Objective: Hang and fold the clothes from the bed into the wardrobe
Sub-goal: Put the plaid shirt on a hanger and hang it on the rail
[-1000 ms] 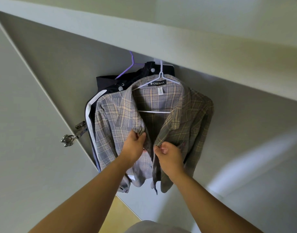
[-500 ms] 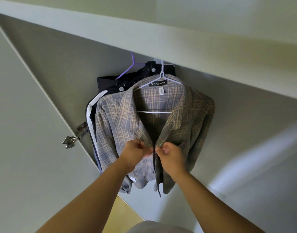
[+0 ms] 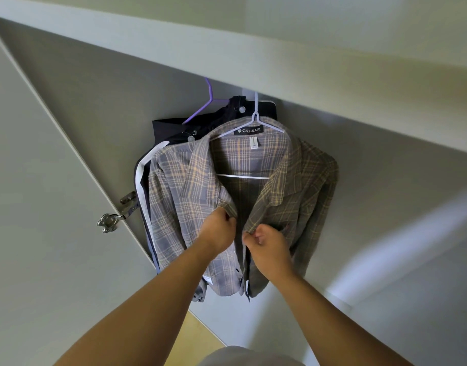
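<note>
At the bottom edge a bit of grey cloth (image 3: 240,356) is cut off by the frame, too little of it showing to tell what it is. Two bare forearms reach up from there. The left hand (image 3: 219,232) has its fingers curled, pinching one front edge of a plaid shirt (image 3: 179,207) just under the collar; the right hand (image 3: 269,247) pinches the other front edge in the same way, the two hands close together but apart. The hands hide the shirt's placket at that height, so whether a button is between the fingers cannot be told. The shirt hangs inside the wardrobe on a white hanger (image 3: 243,176). A black neck label (image 3: 248,130) reads CAESAR; the small size tag (image 3: 253,142) below it is too small to read surely. Behind the shirt hangs a dark garment (image 3: 169,128) on a purple hanger (image 3: 200,109), mostly covered. Both hooks run up behind the wardrobe's top board (image 3: 227,62), which hides the rail. A metal hinge (image 3: 113,217) sits on the open door (image 3: 42,207) at the left
</note>
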Demonstrator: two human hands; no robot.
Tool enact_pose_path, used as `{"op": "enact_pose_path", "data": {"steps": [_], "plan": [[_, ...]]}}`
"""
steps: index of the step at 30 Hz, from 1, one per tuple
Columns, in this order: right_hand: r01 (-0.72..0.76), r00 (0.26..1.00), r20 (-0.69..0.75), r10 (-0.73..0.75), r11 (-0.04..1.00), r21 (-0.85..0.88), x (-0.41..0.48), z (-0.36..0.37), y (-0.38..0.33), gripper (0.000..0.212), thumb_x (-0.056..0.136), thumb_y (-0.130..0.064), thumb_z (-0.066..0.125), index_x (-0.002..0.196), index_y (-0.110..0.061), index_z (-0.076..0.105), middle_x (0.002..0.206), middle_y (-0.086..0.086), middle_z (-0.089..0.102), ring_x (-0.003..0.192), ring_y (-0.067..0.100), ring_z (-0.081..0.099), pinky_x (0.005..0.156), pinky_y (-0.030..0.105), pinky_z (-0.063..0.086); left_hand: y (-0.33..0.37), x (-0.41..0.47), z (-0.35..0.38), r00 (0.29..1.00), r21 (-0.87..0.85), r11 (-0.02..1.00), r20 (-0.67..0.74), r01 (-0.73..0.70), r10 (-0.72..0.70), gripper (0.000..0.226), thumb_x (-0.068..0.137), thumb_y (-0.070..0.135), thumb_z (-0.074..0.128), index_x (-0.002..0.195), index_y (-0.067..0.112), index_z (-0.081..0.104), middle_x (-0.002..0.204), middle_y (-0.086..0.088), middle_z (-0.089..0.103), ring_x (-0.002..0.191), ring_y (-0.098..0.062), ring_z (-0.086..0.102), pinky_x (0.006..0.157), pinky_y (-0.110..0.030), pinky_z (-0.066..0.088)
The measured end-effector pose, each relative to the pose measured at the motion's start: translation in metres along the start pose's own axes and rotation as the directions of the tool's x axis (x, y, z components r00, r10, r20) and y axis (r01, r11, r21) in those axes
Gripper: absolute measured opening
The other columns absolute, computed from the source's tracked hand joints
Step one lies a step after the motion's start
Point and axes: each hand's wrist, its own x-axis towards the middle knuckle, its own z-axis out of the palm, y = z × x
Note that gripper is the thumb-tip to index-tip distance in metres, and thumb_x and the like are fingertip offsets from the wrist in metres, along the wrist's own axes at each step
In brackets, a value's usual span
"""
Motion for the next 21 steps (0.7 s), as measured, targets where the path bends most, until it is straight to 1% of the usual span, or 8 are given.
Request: {"op": "enact_pose_path", "data": {"steps": [4, 6, 8, 10, 12, 14, 18, 21], "plan": [[0.007, 1.0, -0.012, -0.007, 1.0, -0.005, 0.001, 0.003, 0.002, 0.045, 0.093, -0.022, 0.069, 0.058, -0.022, 0.041, 0.048, -0.017, 0.051, 0.05, 0.0, 0.048, 0.053, 0.009, 0.039, 0.006, 0.002, 0.0, 1.0, -0.043, 0.999, -0.003, 0.027, -0.027, 0.012, 0.098, 0.007, 0.048, 0.089, 0.008, 0.056, 0.077, -0.005, 0.058, 0.067, -0.021, 0.054, 0.053, -0.027, 0.04], [0.002, 1.0, -0.013, -0.002, 1.0, -0.002, 0.001, 0.004, 0.003, 0.045, 0.092, -0.025, 0.07, 0.058, -0.022, 0.041, 0.049, -0.017, 0.051, 0.051, 0.0, 0.048, 0.053, 0.009, 0.039, 0.004, 0.004, 0.0, 0.999, -0.097, 0.994, -0.001, 0.041, -0.041, 0.012, 0.094, 0.004, 0.051, 0.087, 0.003, 0.061, 0.078, -0.012, 0.064, 0.066, -0.025, 0.058, 0.055, -0.032, 0.047], [-0.001, 1.0, -0.01, 0.001, 1.0, 0.0, 0.001, 0.004, 0.002, 0.045, 0.092, -0.031, 0.071, 0.058, -0.022, 0.042, 0.05, -0.017, 0.052, 0.051, -0.001, 0.049, 0.053, 0.009, 0.04, 0.0, 0.006, 0.0, 0.998, -0.201, 0.978, 0.035, 0.06, -0.054, 0.011, 0.087, 0.001, 0.057, 0.086, 0.002, 0.068, 0.079, -0.015, 0.072, 0.072, -0.032, 0.068, 0.066, -0.041, 0.06], [-0.004, 1.0, -0.007, 0.004, 1.0, -0.003, 0.001, 0.005, 0.002, 0.044, 0.091, -0.034, 0.072, 0.059, -0.022, 0.044, 0.05, -0.017, 0.053, 0.052, -0.002, 0.05, 0.051, 0.01, 0.04, -0.003, 0.006, -0.002, 0.991, -0.347, 0.93, 0.1, 0.117, -0.088, 0.016, 0.083, -0.008, 0.06, 0.088, 0.0, 0.072, 0.081, -0.016, 0.075, 0.081, -0.034, 0.074, 0.079, -0.047, 0.062], [-0.01, 1.0, -0.007, 0.01, 1.0, -0.011, 0.001, 0.005, 0.001, 0.044, 0.092, -0.033, 0.072, 0.059, -0.022, 0.044, 0.05, -0.018, 0.053, 0.052, -0.002, 0.051, 0.052, 0.008, 0.04, -0.005, 0.006, -0.004, 0.987, -0.418, 0.897, 0.128, 0.142, -0.096, 0.022, 0.085, -0.016, 0.055, 0.094, -0.003, 0.071, 0.085, -0.017, 0.076, 0.082, -0.03, 0.076, 0.08, -0.042, 0.063], [-0.015, 1.0, -0.005, 0.015, 1.0, -0.008, 0.001, 0.006, 0.0, 0.043, 0.092, -0.031, 0.071, 0.059, -0.021, 0.044, 0.05, -0.017, 0.053, 0.052, -0.002, 0.051, 0.052, 0.009, 0.041, -0.006, 0.005, -0.005, 0.987, -0.436, 0.889, 0.13, 0.139, -0.09, 0.021, 0.091, -0.015, 0.054, 0.093, -0.003, 0.07, 0.087, -0.018, 0.076, 0.08, -0.027, 0.076, 0.077, -0.036, 0.063], [-0.022, 1.0, 0.003, 0.022, 1.0, 0.007, 0.001, 0.008, -0.001, 0.042, 0.092, -0.03, 0.071, 0.06, -0.021, 0.046, 0.052, -0.017, 0.056, 0.053, -0.001, 0.053, 0.051, 0.011, 0.041, -0.007, 0.002, -0.008, 0.99, -0.439, 0.89, 0.113, 0.122, -0.08, 0.02, 0.096, -0.007, 0.056, 0.086, 0.003, 0.071, 0.086, -0.018, 0.076, 0.085, -0.032, 0.075, 0.08, -0.041, 0.063], [-0.029, 0.999, -0.016, 0.029, 1.0, 0.002, 0.003, 0.009, 0.0, 0.04, 0.091, -0.034, 0.072, 0.062, -0.016, 0.052, 0.054, -0.009, 0.058, 0.054, 0.003, 0.053, 0.05, 0.012, 0.042, -0.007, -0.001, -0.01, 0.993, -0.433, 0.896, 0.096, 0.1, -0.064, 0.022, 0.093, -0.01, 0.06, 0.081, 0.006, 0.069, 0.077, -0.009, 0.075, 0.08, -0.028, 0.073, 0.079, -0.038, 0.063]]}}
